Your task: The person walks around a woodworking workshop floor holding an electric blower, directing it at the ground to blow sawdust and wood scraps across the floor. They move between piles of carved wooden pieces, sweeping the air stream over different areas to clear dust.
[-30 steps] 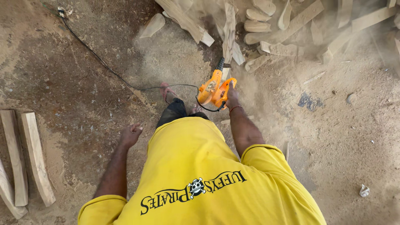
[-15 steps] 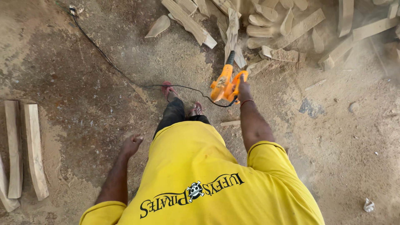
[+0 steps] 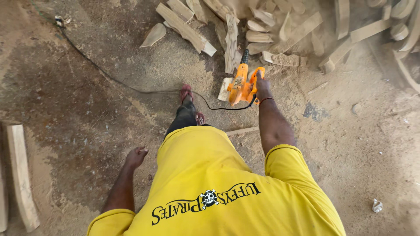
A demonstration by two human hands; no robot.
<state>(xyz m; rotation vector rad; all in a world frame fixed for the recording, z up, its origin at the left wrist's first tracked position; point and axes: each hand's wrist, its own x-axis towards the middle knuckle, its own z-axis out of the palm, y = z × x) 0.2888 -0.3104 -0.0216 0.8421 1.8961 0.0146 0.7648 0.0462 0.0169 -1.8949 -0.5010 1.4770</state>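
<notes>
Sawdust-strewn ground [image 3: 87,113] fills most of the view, darker and damp-looking at the left, paler and powdery toward the top and right. Next in size is the person's yellow shirt [image 3: 218,183], seen from above. Beyond it, a heap of cut timber offcuts [image 3: 306,30] spreads across the top edge, with loose slats spilling toward the middle; two pale planks [image 3: 19,175] lie flat at the left edge.

Right hand [image 3: 263,87] is clenched around the handle of an orange electric blower [image 3: 243,83], arm stretched forward and down so that the black nozzle points at the foot of the heap, probably to drive dust away from the wood; a haze hangs over the pile there. The blower sits just ahead of the person's forward foot in a red sandal [image 3: 187,92]. Its black power cord [image 3: 113,81] trails from the tool past that foot and off to the upper left, lying across the walking path. Left hand [image 3: 136,156] hangs at the side, fingers curled loosely, holding nothing. A small crumpled scrap [image 3: 377,205] rests at the lower right.
</notes>
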